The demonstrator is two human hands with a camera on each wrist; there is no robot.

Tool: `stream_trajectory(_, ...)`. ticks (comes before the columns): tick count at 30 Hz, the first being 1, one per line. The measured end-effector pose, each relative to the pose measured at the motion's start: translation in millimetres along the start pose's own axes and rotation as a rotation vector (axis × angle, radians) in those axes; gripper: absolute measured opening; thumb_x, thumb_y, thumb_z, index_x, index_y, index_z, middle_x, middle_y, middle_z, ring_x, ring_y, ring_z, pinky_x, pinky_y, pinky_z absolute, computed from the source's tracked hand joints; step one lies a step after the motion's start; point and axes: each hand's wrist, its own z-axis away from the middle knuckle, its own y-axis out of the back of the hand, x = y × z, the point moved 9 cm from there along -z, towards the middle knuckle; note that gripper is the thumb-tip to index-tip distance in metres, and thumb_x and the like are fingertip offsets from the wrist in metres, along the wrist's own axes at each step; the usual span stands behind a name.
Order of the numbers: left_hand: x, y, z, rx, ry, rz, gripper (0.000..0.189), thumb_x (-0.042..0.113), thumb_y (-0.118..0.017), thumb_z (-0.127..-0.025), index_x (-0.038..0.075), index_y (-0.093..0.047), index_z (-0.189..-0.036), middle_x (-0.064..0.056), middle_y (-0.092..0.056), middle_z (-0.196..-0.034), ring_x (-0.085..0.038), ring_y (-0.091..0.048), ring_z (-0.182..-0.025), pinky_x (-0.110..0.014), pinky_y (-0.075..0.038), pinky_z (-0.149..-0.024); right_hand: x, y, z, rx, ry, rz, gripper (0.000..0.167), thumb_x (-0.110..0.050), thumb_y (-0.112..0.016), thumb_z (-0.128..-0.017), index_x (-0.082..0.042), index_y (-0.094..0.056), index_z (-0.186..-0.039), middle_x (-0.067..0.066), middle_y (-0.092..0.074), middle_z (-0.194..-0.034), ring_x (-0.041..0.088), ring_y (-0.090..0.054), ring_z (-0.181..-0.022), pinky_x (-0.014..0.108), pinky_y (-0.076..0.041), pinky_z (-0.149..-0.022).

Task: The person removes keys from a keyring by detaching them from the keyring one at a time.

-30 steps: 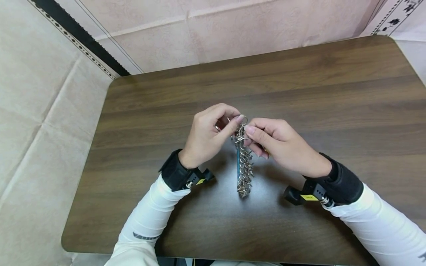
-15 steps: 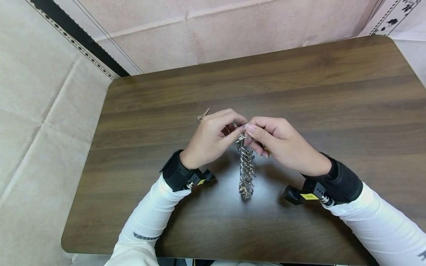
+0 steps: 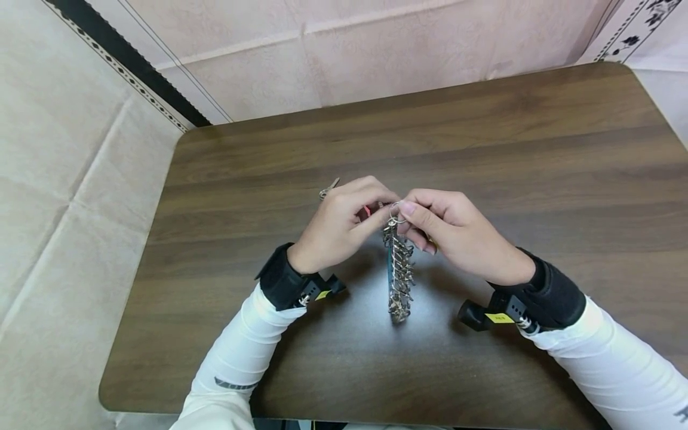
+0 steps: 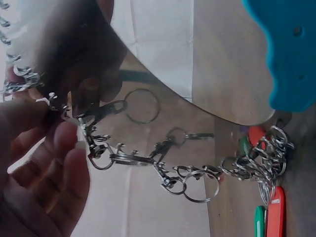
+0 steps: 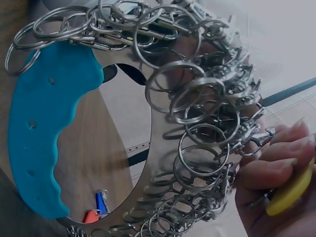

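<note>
A metal hoop with a blue handle stands edge-on between the hands, its rim crowded with split rings and small clasps. My left hand pinches a small clasp at the top of the rim with thumb and fingertips; the fingers partly hide it. From the other side my right hand holds a key with a yellow tag within its curled fingers, most of the key hidden. Its thumb and fingertip meet at a ring atop the hoop, close to the left fingertips.
Beyond the left hand, a key on a ring shows on the brown wooden table. Red and green key tags lie near the handle. A pale cloth wall borders the table's far edge.
My left hand has shifted slightly to the right, closer to the right fingertips. A key beyond the left hand has come into view. The hoop's lower end has swung slightly right.
</note>
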Motion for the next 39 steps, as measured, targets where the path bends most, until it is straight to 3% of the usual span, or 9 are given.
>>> stream_trajectory(5,3.1,7.5,0.7,0.063,-0.006,0.086,0.013,0.005,-0.058,-0.102,0.001,-0.07,-0.102,-0.005,-0.067,-0.087,-0.011,-0.06,-0.071,-0.023,-0.052,-0.065,0.6,1.6,-0.3,0.017,0.001,-0.003,0.033,-0.015,-0.044,-0.109,0.001,-0.057,-0.084,0.003,-0.047,-0.064,0.016,-0.044,-0.055,0.031,-0.036,-0.046)
stream_trajectory(11,6.7,-1.1,1.5,-0.019,-0.011,0.113,0.007,0.001,-0.059,-0.1,0.001,-0.066,-0.098,-0.004,-0.061,-0.081,-0.009,-0.055,-0.07,-0.023,-0.049,-0.063,-0.3,1.8,-0.3,0.023,0.03,-0.006,0.032,-0.014,-0.043,-0.11,0.0,-0.058,-0.086,0.003,-0.047,-0.065,0.016,-0.043,-0.056,0.031,-0.035,-0.046)
stream_trajectory(17,7.9,-2.7,1.5,-0.033,-0.019,0.149,0.008,0.0,-0.058,-0.1,0.001,-0.064,-0.095,-0.006,-0.059,-0.078,-0.008,-0.054,-0.068,-0.024,-0.049,-0.06,-1.4,0.3,-0.1,0.009,0.063,-0.007,0.031,-0.012,-0.041,-0.11,-0.002,-0.056,-0.085,0.004,-0.046,-0.066,0.017,-0.044,-0.056,0.033,-0.036,-0.047)
stream_trajectory(25,13.3,1.4,2.3,0.015,-0.069,0.122,0.008,-0.003,-0.057,-0.099,0.0,-0.06,-0.093,-0.007,-0.059,-0.078,-0.009,-0.058,-0.066,-0.024,-0.052,-0.059,-3.4,1.0,1.3,0.006,0.065,-0.002,0.027,-0.012,-0.046,-0.109,-0.004,-0.055,-0.085,0.004,-0.047,-0.068,0.018,-0.045,-0.059,0.032,-0.039,-0.051)
stream_trajectory(31,17.5,5.6,2.5,0.067,-0.123,0.045,0.006,-0.004,-0.06,-0.097,0.0,-0.06,-0.093,-0.007,-0.059,-0.08,-0.008,-0.058,-0.069,-0.022,-0.052,-0.061,-1.8,2.2,3.4,-0.02,0.017,0.008,0.011,-0.01,-0.056,-0.104,-0.006,-0.06,-0.095,0.003,-0.049,-0.077,0.019,-0.047,-0.067,0.031,-0.04,-0.058)
stream_trajectory(39,23.0,9.4,3.3,0.093,-0.173,0.004,0.007,-0.006,-0.061,-0.096,0.0,-0.059,-0.093,-0.007,-0.057,-0.082,-0.01,-0.055,-0.073,-0.022,-0.049,-0.064,-1.8,1.0,2.4,-0.036,0.005,0.12,0.011,-0.012,-0.055,-0.104,-0.011,-0.064,-0.098,0.002,-0.05,-0.077,0.016,-0.046,-0.067,0.03,-0.038,-0.058)
